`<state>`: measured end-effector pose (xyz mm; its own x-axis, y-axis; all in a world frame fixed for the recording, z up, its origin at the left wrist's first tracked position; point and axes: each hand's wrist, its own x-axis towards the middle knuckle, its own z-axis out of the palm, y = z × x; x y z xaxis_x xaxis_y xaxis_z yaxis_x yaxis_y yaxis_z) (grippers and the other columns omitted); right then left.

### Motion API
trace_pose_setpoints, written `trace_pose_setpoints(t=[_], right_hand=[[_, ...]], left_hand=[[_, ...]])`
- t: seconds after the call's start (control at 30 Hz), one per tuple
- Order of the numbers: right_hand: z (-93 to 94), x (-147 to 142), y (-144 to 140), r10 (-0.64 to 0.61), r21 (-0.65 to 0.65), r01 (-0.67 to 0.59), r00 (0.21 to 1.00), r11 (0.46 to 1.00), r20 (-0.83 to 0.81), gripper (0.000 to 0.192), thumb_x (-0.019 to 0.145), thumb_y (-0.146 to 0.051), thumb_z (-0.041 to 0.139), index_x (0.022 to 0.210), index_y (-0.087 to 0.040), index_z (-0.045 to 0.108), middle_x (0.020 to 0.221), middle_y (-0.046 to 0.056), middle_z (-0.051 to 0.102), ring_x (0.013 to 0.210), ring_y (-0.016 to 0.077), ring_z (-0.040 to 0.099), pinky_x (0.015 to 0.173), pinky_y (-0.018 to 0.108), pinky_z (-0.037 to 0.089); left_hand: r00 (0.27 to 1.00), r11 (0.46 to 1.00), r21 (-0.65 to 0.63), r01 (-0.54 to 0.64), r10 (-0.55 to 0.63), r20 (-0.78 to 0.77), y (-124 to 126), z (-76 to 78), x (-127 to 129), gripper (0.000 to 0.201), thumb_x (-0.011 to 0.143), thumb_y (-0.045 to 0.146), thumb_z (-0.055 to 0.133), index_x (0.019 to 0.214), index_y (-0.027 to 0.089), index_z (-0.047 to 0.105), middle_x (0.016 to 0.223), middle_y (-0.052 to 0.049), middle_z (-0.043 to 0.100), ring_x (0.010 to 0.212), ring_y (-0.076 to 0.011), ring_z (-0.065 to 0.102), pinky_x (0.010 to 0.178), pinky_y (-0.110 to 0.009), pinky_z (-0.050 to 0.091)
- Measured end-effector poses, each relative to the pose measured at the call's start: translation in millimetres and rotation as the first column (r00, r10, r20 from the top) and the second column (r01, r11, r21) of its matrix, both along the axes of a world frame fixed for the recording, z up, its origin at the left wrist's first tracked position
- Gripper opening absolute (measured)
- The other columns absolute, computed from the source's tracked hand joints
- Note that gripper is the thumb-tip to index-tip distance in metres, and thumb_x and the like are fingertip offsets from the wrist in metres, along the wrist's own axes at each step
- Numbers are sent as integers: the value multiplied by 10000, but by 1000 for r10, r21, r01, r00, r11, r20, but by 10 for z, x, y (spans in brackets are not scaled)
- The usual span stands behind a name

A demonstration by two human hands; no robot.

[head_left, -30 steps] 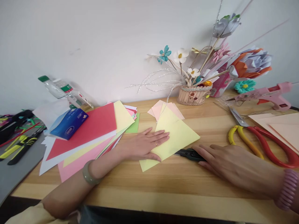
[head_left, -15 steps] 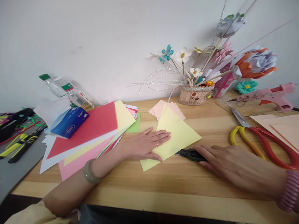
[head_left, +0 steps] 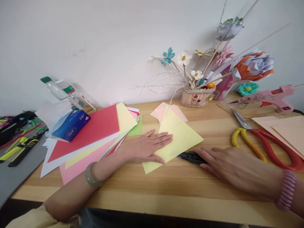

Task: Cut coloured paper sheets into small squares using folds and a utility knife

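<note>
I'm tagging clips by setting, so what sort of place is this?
Probably a craft workspace, though whether in a home or a workshop I can't tell. The signs are the yellow paper under the left hand, a pink glue gun and a basket of artificial-looking flowers.

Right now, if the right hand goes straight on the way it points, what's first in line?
The yellow paper, most likely: the cutter in the right hand leads, its tip at the paper's near edge, over or under unclear. The left hand lies beyond.
</note>
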<state>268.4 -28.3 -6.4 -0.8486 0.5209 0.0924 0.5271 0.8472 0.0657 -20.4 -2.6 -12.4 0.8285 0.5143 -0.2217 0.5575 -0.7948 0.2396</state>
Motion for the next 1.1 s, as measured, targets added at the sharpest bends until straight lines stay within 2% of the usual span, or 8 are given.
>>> trace_pose_setpoints(t=[0.33, 0.63, 0.8, 1.1], right_hand=[[-67, -8, 6, 14, 3, -14, 1000, 1000, -26, 301, 945, -259, 317, 1160, -111, 466, 618, -5, 561, 441, 162, 523, 435, 288, 300], [-29, -45, -33, 39, -9, -39, 999, 999, -3, 324, 956, -257, 286, 1207, -101, 417, 640, -12, 549, 449, 152, 520, 452, 292, 314], [-22, -67, -53, 42, 26, -43, 998, 999, 38, 344, 956, -260, 278, 1231, -88, 392, 643, -6, 554, 448, 162, 521, 452, 302, 296], [-12, -96, -69, 41, 9, -41, 999, 999, 0, 271, 944, -251, 322, 1133, -121, 465, 701, 13, 593, 484, 160, 555, 449, 295, 307]], left_hand=[[1000, 1000, 12, 9, -10, 8, 4, -14, -7, 785, 891, 652, 247, 1471, 195, -20, 1539, -53, 52, 1416, -183, 23, 1125, -399, -35], [1000, 1000, 14, 7, -7, 8, 5, -6, -3, 777, 894, 642, 263, 1472, 204, -17, 1538, -62, 70, 1416, -197, 38, 1127, -418, -14], [1000, 1000, 19, 7, -8, 17, 7, -15, -6, 782, 891, 646, 264, 1473, 194, 1, 1538, -60, 68, 1416, -194, 40, 1128, -422, -15], [1000, 1000, 0, -9, 9, 2, 1, 1, 3, 775, 892, 647, 269, 1475, 213, 0, 1538, -65, 71, 1415, -204, 44, 1126, -414, -22]])
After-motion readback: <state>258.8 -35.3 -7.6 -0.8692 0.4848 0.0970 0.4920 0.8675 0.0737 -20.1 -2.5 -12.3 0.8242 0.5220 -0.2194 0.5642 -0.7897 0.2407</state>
